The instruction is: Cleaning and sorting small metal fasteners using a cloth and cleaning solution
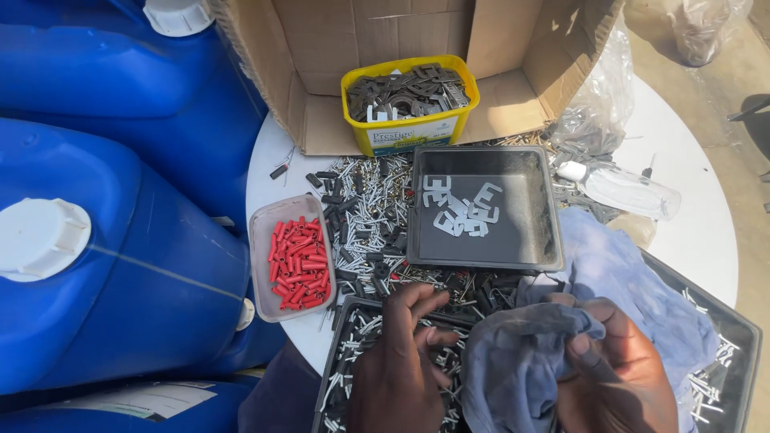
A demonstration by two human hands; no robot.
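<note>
Left hand (399, 365) sits fingers loosely curled over the near black tray (341, 353) of small metal pins (353, 341), fingertips dipping in, can't tell if it's pinching one. Right hand (613, 377) is clamped on a bluish-grey cloth (521, 361) bunched just beside it. The pins lie every which way, right under the left hand, so that's the nearer one.

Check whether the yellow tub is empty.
No: the yellow tub inside the cardboard box is heaped with grey flat metal pieces up to its rim.
</note>
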